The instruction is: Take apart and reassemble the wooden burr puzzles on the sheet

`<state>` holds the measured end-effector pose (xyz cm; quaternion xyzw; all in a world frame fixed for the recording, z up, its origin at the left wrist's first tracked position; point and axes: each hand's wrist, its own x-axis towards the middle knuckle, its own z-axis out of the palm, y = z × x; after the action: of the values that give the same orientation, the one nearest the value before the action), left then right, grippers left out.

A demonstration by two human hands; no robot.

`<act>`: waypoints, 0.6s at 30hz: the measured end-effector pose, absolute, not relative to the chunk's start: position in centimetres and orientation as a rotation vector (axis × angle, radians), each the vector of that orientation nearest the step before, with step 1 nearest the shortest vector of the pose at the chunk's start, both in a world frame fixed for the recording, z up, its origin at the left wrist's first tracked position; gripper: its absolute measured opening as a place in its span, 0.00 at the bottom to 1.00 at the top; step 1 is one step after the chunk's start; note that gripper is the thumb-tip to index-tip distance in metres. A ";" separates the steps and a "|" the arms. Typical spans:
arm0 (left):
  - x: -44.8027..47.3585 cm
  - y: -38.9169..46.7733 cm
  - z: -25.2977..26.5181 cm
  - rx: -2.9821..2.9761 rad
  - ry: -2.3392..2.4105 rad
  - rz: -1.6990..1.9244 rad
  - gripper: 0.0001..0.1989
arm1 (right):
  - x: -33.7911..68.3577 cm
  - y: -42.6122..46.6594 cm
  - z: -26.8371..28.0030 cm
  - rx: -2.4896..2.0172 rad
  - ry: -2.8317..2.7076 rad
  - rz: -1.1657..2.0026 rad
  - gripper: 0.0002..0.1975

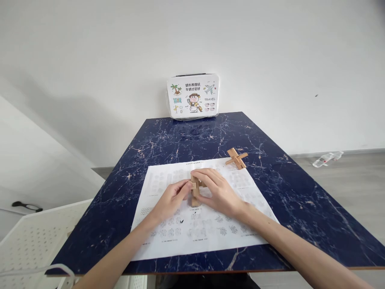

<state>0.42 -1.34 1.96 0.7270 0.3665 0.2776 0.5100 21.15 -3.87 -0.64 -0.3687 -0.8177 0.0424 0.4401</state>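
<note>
A light-brown wooden interlocking puzzle [195, 200] is between my two hands, above a printed sheet. My left hand [174, 197] pinches a small wooden piece at its left side, thumb and fingers together. From the right, my right hand [218, 190] grips the upright part, with its fingers over the top and the thumb lower down. The fingers cover much of the puzzle. Under both hands lies the white instruction sheet [216, 237], with faint diagrams. On the sheet's far right corner rests a second wooden puzzle [237, 158], shaped like a cross.
The dark blue marble-patterned table [168, 140] reaches to the wall. At its far edge a white cartoon case [194, 96] leans upright. A white perforated surface [27, 237] with a cable stands at the left. A clear plastic bottle [327, 159] lies on the floor at right.
</note>
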 end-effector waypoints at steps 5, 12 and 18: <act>0.6 -1.5 1.9 1.778 0.928 0.675 0.23 | 21.0 -4.0 -0.9 -0.922 -2.002 0.075 0.29; 0.4 -1.4 1.5 1.788 0.926 0.683 0.23 | 21.0 -4.0 -1.1 -0.944 -1.994 0.087 0.31; 0.5 -1.4 1.5 1.725 0.867 0.652 0.22 | 20.8 -4.1 -0.8 -0.927 -1.989 0.079 0.31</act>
<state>0.50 -1.42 1.53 0.7208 0.3621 0.2724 0.5245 20.84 -4.10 -0.79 -0.3758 -0.8064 0.0321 0.4555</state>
